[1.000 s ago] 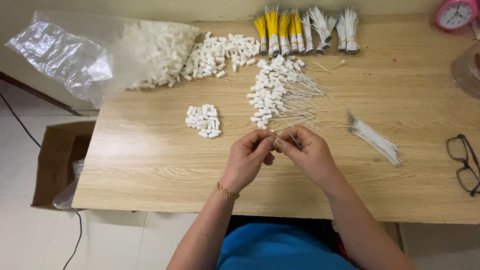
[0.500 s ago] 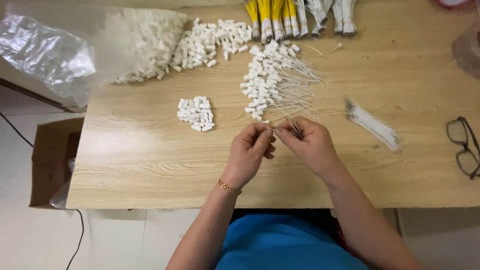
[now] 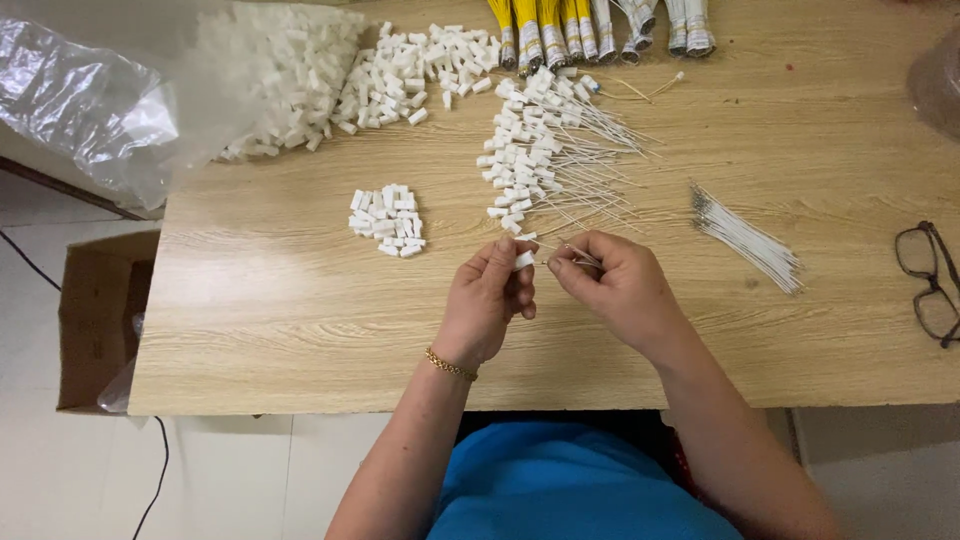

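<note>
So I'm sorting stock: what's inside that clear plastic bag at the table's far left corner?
The clear plastic bag holds small white plastic pieces, spilling from its mouth onto the wooden table. Crinkles and glare hide whatever sits deeper in the bag.

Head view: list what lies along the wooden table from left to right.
Clear plastic bag → small pile of white caps → left hand → right hand → loose bundle of thin white wires → eyeglasses.

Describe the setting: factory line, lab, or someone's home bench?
Probably a small hand-assembly bench, home or workshop. A plain wooden table holds heaps of small white plastic caps, finished capped wires and bare thin wires; no machines in view.
</note>
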